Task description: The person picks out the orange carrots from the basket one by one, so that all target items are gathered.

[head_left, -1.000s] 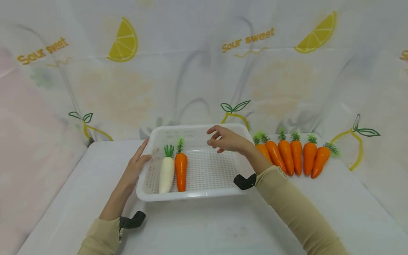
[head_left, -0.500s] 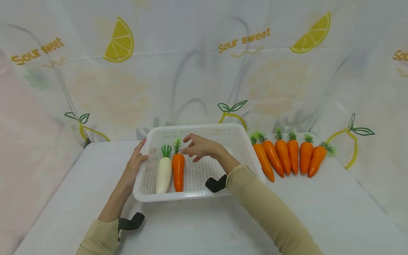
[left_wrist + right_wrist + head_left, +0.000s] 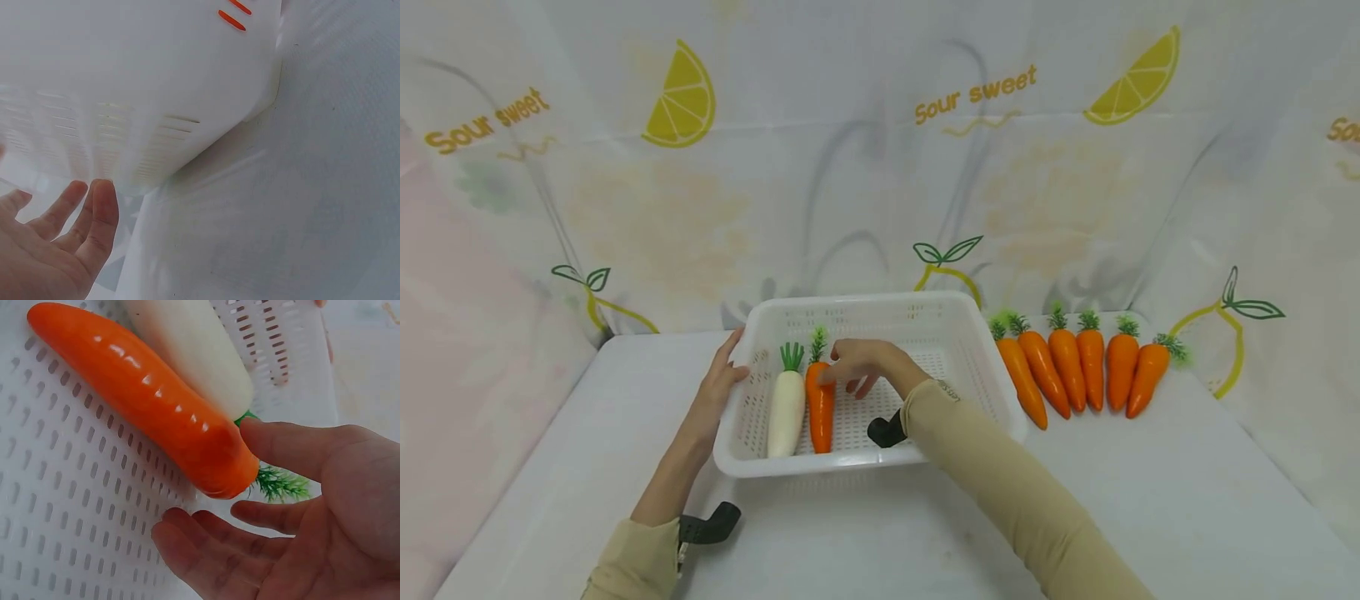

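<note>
A white plastic basket (image 3: pixel 880 457) holds a white radish (image 3: pixel 786 414) with a green top and, just right of it, an orange carrot (image 3: pixel 822 417). My right hand (image 3: pixel 868 362) is inside the basket over the carrot's leafy end. In the right wrist view the thumb (image 3: pixel 275 444) overlaps the carrot's thick end; whether it touches is hard to tell. The fingers are bent on the carrot's other side, with a gap between. My left hand (image 3: pixel 718 390) is at the basket's left side, its extended fingertips (image 3: pixel 105 197) against or very near the outer wall.
Several more carrots (image 3: pixel 1093 367) lie in a row on the white table (image 3: pixel 865 542), right of the basket, leafy ends toward the back. A printed cloth (image 3: pixel 850 167) hangs behind the table.
My right hand has moved left across the basket, then down to the carrot inside. The left hand has stayed at the basket's left side. The head view has shifted slightly.
</note>
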`<action>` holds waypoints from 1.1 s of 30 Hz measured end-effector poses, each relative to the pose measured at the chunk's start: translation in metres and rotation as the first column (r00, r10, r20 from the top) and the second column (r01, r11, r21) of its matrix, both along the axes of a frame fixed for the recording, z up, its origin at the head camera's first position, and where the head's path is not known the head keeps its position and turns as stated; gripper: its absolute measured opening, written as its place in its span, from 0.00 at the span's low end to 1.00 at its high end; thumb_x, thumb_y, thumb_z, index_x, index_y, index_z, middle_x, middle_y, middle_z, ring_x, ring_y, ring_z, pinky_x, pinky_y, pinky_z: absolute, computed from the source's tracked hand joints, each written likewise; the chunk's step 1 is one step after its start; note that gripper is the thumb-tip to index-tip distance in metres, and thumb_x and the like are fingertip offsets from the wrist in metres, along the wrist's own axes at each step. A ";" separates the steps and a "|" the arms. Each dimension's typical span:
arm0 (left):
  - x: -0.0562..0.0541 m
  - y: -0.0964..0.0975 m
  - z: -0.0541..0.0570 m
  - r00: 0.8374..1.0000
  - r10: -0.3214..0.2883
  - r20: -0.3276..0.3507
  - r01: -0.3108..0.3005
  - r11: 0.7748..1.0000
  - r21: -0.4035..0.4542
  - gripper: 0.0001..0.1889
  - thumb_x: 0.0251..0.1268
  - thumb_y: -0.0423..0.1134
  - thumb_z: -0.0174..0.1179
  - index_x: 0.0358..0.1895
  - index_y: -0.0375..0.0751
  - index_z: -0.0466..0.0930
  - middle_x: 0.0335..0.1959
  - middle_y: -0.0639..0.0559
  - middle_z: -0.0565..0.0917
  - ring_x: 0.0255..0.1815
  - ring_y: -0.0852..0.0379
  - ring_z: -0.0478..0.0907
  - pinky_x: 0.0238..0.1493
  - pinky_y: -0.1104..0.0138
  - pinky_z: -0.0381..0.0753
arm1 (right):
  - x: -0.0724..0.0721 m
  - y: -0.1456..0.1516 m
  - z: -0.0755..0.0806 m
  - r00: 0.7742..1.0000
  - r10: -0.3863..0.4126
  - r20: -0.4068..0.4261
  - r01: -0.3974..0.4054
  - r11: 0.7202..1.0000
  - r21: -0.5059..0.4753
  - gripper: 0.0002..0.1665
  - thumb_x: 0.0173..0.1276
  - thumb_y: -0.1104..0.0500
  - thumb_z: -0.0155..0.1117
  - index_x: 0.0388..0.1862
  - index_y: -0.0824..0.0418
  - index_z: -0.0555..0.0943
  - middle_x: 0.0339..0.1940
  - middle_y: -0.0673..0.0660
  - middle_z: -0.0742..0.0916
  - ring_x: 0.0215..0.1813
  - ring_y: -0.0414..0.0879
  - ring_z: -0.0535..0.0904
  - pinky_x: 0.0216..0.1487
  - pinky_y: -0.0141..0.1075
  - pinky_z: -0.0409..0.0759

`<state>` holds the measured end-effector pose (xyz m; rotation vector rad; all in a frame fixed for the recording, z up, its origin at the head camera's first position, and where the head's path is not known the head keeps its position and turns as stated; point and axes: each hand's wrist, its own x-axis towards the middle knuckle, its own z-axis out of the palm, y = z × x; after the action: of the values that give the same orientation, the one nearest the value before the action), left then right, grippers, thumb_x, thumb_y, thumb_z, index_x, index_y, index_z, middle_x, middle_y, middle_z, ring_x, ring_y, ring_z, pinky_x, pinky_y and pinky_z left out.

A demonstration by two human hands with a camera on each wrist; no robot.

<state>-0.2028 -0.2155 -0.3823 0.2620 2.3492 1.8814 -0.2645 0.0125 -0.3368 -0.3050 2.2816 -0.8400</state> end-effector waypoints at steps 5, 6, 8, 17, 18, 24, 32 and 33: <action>-0.001 0.001 0.001 1.000 -0.006 0.000 0.006 1.000 0.010 0.31 0.72 0.43 0.32 0.75 0.64 0.34 0.76 0.48 0.53 0.66 0.46 0.63 0.50 0.71 0.72 | 0.001 -0.006 -0.002 1.000 0.016 0.002 -0.016 1.000 0.014 0.35 0.67 0.50 0.59 0.65 0.68 0.63 0.55 0.61 0.78 0.51 0.55 0.80 0.45 0.42 0.82; -0.001 0.001 0.001 1.000 -0.004 0.001 0.004 1.000 0.010 0.31 0.72 0.43 0.32 0.76 0.63 0.35 0.76 0.48 0.54 0.66 0.46 0.63 0.50 0.71 0.72 | 0.001 -0.007 -0.003 1.000 0.024 -0.001 -0.024 1.000 0.018 0.34 0.67 0.50 0.59 0.64 0.68 0.64 0.52 0.60 0.78 0.50 0.55 0.80 0.45 0.42 0.82; -0.002 0.002 0.001 1.000 -0.003 0.005 0.003 1.000 0.007 0.32 0.72 0.43 0.32 0.76 0.63 0.35 0.75 0.47 0.54 0.66 0.46 0.63 0.51 0.70 0.71 | 0.001 -0.010 -0.004 0.999 0.037 -0.005 -0.037 0.999 0.025 0.31 0.67 0.51 0.59 0.62 0.67 0.66 0.47 0.59 0.79 0.49 0.54 0.80 0.44 0.42 0.82; -0.003 0.008 0.000 0.999 -0.031 0.007 0.031 0.999 0.033 0.32 0.72 0.42 0.32 0.76 0.59 0.35 0.75 0.46 0.54 0.68 0.42 0.62 0.55 0.60 0.69 | 0.003 -0.005 -0.008 1.000 0.027 -0.007 -0.027 1.000 0.006 0.31 0.66 0.53 0.60 0.63 0.66 0.66 0.45 0.58 0.79 0.44 0.52 0.80 0.43 0.41 0.83; -0.004 0.009 0.000 0.999 -0.033 0.004 0.033 0.999 0.032 0.32 0.72 0.43 0.33 0.76 0.59 0.35 0.75 0.46 0.55 0.67 0.42 0.62 0.55 0.60 0.69 | 0.003 -0.004 -0.008 1.000 0.021 -0.005 -0.021 1.000 0.000 0.31 0.66 0.53 0.60 0.63 0.66 0.66 0.45 0.58 0.79 0.44 0.51 0.80 0.43 0.41 0.83; -0.004 0.009 0.000 1.000 -0.015 -0.001 0.015 1.000 0.009 0.32 0.72 0.43 0.33 0.76 0.61 0.35 0.75 0.45 0.56 0.66 0.42 0.64 0.53 0.63 0.70 | 0.002 -0.003 -0.004 1.000 0.014 0.019 -0.013 0.998 -0.053 0.30 0.65 0.56 0.61 0.63 0.63 0.64 0.46 0.59 0.78 0.43 0.50 0.79 0.45 0.41 0.82; -0.001 -0.001 -0.002 1.000 0.031 0.004 -0.031 0.999 -0.014 0.31 0.72 0.44 0.33 0.76 0.62 0.36 0.69 0.38 0.61 0.58 0.47 0.69 0.47 0.65 0.74 | 0.003 0.001 0.011 1.000 0.011 0.025 -0.007 0.990 -0.144 0.30 0.64 0.57 0.60 0.63 0.60 0.65 0.53 0.59 0.77 0.48 0.51 0.79 0.49 0.44 0.81; -0.001 -0.002 -0.002 0.999 0.036 0.004 -0.036 0.999 -0.018 0.31 0.72 0.44 0.34 0.76 0.63 0.36 0.69 0.39 0.61 0.57 0.49 0.70 0.47 0.65 0.74 | 0.003 0.004 0.014 1.000 0.006 0.020 -0.002 0.986 -0.168 0.29 0.64 0.58 0.60 0.63 0.59 0.65 0.54 0.60 0.77 0.49 0.51 0.79 0.49 0.45 0.81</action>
<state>-0.2035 -0.2176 -0.3841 0.2151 2.3822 1.8740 -0.2615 0.0162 -0.3232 -0.3744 2.1944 -1.0314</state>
